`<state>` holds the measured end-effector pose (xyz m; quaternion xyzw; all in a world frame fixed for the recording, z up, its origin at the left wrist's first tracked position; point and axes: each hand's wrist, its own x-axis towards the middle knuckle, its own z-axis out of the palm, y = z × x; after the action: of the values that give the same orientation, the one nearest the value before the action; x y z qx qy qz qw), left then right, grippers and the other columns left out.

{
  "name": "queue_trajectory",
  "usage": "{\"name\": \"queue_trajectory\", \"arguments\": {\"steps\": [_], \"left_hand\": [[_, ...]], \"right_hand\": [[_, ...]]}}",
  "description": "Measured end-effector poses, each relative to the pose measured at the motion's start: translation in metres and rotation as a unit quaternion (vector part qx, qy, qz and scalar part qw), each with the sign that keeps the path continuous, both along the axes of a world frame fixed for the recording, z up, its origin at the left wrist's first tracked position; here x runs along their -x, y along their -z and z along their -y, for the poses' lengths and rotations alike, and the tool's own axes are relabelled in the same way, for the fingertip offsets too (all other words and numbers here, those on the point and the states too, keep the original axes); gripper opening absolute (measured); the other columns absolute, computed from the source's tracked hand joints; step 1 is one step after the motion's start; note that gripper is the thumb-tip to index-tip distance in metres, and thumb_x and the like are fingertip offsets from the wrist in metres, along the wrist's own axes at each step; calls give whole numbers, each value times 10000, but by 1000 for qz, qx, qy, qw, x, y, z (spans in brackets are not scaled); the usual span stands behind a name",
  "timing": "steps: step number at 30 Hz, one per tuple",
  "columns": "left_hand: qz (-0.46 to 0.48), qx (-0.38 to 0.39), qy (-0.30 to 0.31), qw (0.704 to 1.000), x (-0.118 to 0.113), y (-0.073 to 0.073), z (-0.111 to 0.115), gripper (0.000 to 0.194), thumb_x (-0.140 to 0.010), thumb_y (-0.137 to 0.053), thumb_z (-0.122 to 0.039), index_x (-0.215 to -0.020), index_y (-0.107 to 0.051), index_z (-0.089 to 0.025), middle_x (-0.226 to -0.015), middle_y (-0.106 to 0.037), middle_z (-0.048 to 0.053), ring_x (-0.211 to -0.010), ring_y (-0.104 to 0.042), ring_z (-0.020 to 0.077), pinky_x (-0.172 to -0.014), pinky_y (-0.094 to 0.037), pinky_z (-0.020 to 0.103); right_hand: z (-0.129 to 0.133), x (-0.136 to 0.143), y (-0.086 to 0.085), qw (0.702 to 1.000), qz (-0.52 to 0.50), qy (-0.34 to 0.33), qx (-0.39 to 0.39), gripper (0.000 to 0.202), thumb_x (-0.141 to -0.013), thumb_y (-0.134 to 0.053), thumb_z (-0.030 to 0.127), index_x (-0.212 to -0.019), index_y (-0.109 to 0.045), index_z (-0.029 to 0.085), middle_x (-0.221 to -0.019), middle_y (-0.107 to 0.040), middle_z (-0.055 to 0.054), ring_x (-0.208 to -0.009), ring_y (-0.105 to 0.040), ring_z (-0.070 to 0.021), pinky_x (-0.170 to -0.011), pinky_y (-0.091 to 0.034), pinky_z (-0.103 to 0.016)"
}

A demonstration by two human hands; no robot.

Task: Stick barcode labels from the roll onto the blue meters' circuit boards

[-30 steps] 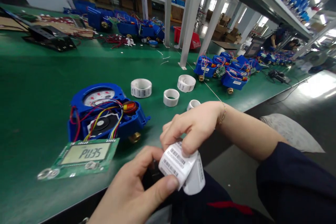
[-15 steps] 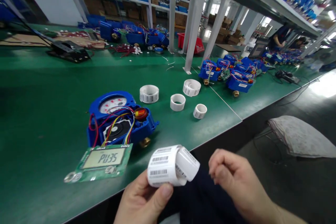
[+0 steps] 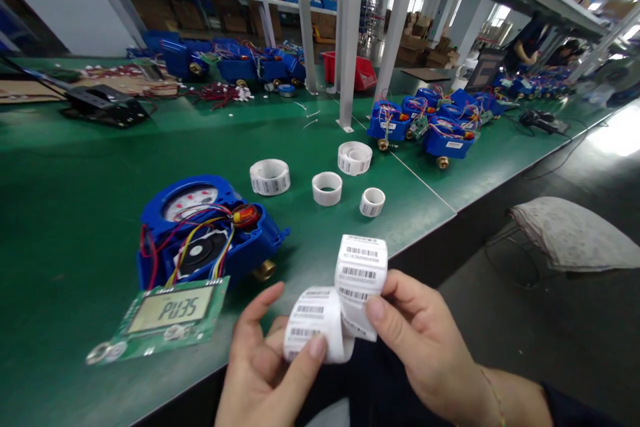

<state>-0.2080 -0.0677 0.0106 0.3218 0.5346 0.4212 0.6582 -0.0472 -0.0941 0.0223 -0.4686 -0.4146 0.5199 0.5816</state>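
A roll of white barcode labels (image 3: 311, 320) sits in my left hand (image 3: 273, 360), its thumb pressed on the outer turn and the index finger raised. My right hand (image 3: 425, 340) pinches the free end of the same strip between thumb and fingers, so a length of labels (image 3: 361, 267) stands up from the roll. Left of my hands, a blue water meter (image 3: 207, 233) lies with its housing uncovered, coloured wires and an orange-red part showing. Its green circuit board (image 3: 160, 320) rests at the front, the display reading "PU35".
Several more label rolls (image 3: 270, 177) stand on the green table (image 3: 200, 140). Back right, blue meters (image 3: 450, 137) are grouped near a scanner (image 3: 543, 121). A red bin (image 3: 350, 70) stands behind the metal posts. A co-worker (image 3: 523, 47) is far right. A covered stool (image 3: 570, 233) stands beside the table.
My right hand has moved left and taken hold of the label strip's free end, which is now pulled upward from the roll. The view has shifted slightly to the right.
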Motion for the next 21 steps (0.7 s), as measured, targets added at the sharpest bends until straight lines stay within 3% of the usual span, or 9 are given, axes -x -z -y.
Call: {"name": "queue_trajectory", "arguments": {"steps": [1, 3, 5, 7, 12, 16, 19, 21], "left_hand": [[-27, -23, 5, 999, 2, 0, -1, 948, -654, -881, -386, -1433, -340, -359, -810, -738, -45, -765, -692, 183, -749, -540, 254], [-85, -70, 53, 992, 6, 1, -3, 752, -721, -828, -408, -1386, -482, -355, -932, -736, -14, -852, -683, 191, -806, -522, 261], [-119, -94, 133, 980, 10, 4, -6, 399, -780, -765, -444, -1138, -705, -279, -1081, -720, 36, -974, -663, 225, -874, -495, 284], [-112, -91, 180, 973, 12, 7, -10, 264, -829, -709, -462, -983, -767, -257, -1194, -697, 47, -1080, -632, 252, -969, -450, 317], [13, -24, 155, 988, 7, 7, -13, 226, -806, -734, -362, -1011, -777, -278, -1208, -714, 26, -1195, -567, 273, -1080, -394, 364], [77, -2, 89, 993, 3, 1, -12, 308, -780, -715, -488, -937, -795, -236, -1071, -738, 50, -1060, -599, 264, -972, -474, 329], [9, -46, 117, 992, 4, 4, -14, 292, -803, -717, -513, -800, -779, -228, -866, -698, 21, -789, -583, 180, -706, -483, 237], [-33, -74, 121, 989, 5, 9, -15, 296, -829, -706, -493, -711, -747, -225, -791, -651, 3, -739, -562, 159, -650, -450, 221]], "right_hand": [[-1, -3, -2, 1000, -6, -20, 13, 152, -962, -614, 325, -1008, -715, 221, -952, -731, -35, -940, -666, -170, -862, -512, -284], [-4, -10, -6, 997, -17, -74, 32, 152, -951, -633, 327, -999, -724, 215, -924, -734, -24, -905, -659, -147, -817, -506, -241], [-9, -18, -9, 989, -45, -132, 42, 145, -938, -656, 330, -966, -728, 208, -882, -729, -8, -838, -648, -116, -791, -498, -210], [-13, -23, -11, 981, -72, -173, 49, 160, -928, -668, 349, -916, -721, 198, -818, -715, 9, -761, -633, -90, -786, -498, -200], [-18, -21, -9, 985, -20, -146, 88, 157, -913, -677, 334, -869, -685, 184, -738, -661, 27, -678, -574, -80, -674, -468, -183], [-16, -12, -5, 982, 117, -111, 97, 189, -930, -629, 324, -820, -658, 174, -742, -646, 4, -698, -560, -120, -665, -465, -239], [-14, -10, -4, 976, 166, -123, 69, 120, -930, -629, 292, -880, -665, 189, -810, -685, -7, -748, -597, -135, -715, -487, -259], [-11, -10, -3, 982, 160, -90, 38, 73, -914, -654, 260, -973, -651, 217, -876, -701, -2, -799, -624, -135, -748, -500, -252]]}}
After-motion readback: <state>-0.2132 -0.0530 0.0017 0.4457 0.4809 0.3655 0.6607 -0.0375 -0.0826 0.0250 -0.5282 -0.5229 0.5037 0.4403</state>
